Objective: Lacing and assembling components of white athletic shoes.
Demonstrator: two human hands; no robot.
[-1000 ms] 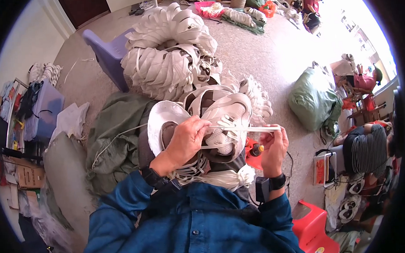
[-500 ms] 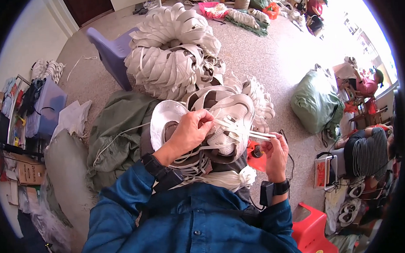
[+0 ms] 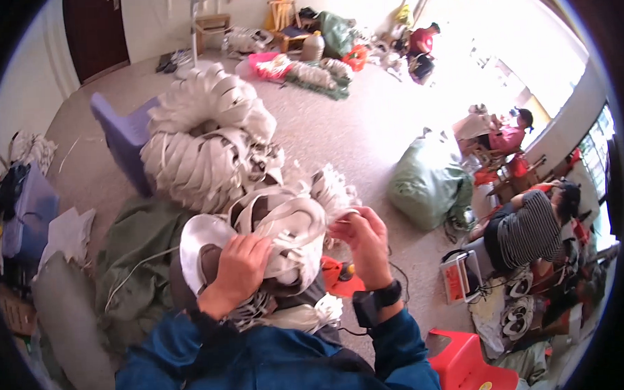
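On my lap lies a pale shoe upper [image 3: 294, 238], with whitish laces across its middle. The fingers of my left hand [image 3: 240, 272] are closed over its left side. To the right, my right hand [image 3: 366, 245] is raised beside the upper, its thumb and fingers pinching a whitish shoelace [image 3: 347, 213]; most of that lace is hidden or blurred. A smooth white rounded piece [image 3: 197, 241] sticks out left of the upper. Below my hands hangs a bundle of cream laces [image 3: 299, 318].
Stacked ring-shaped bundles of shoe uppers [image 3: 200, 154] stand ahead, against a purple chair [image 3: 121, 136]. At right are a stuffed green sack [image 3: 427, 181], a red stool [image 3: 469, 361] and a person in a striped top [image 3: 530, 228]. More people sit farther back.
My view has swung right, so the scene sits further left. My right hand has risen from beside the upper, and the laces no longer stretch out straight. My left hand now lies on the upper.
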